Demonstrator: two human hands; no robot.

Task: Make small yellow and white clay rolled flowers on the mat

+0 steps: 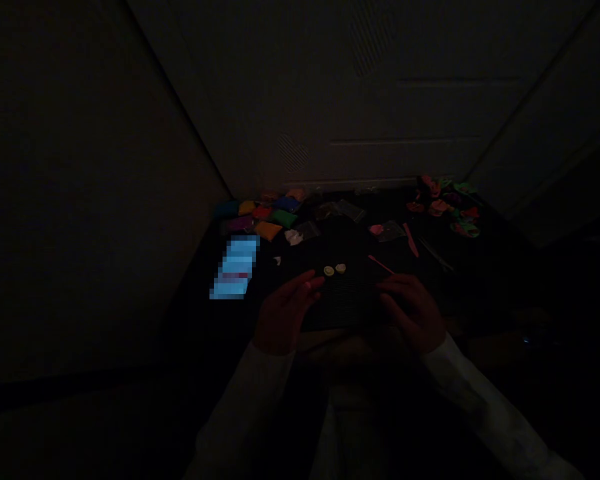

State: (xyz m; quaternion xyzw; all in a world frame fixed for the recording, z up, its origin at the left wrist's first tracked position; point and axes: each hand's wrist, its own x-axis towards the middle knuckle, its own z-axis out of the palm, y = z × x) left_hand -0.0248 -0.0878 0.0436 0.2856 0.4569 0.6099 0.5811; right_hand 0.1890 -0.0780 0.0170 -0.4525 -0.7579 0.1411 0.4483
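Observation:
In the dim light, my left hand (281, 315) is over the front of the dark table, its fingers stretched toward the middle and nothing visible in them. Just beyond its fingertips lie two small round yellowish pieces with pale centres, a left one (329, 271) and a right one (341, 269). My right hand (414, 312) is held opposite, thumb apart from the extended fingers. A thin pink stick tool (380, 263) lies by its fingertips; whether they touch is too dark to tell.
Several colourful packets (269, 231) fill the back left, beside a white lump (294, 237). A glowing, blurred screen (236, 268) lies at left. Rightward are a pink lump (377, 229) on clear plastic, a pink knife-shaped tool (411, 241), a thin dark tool (436, 255) and crumpled multicoloured pieces (439, 208).

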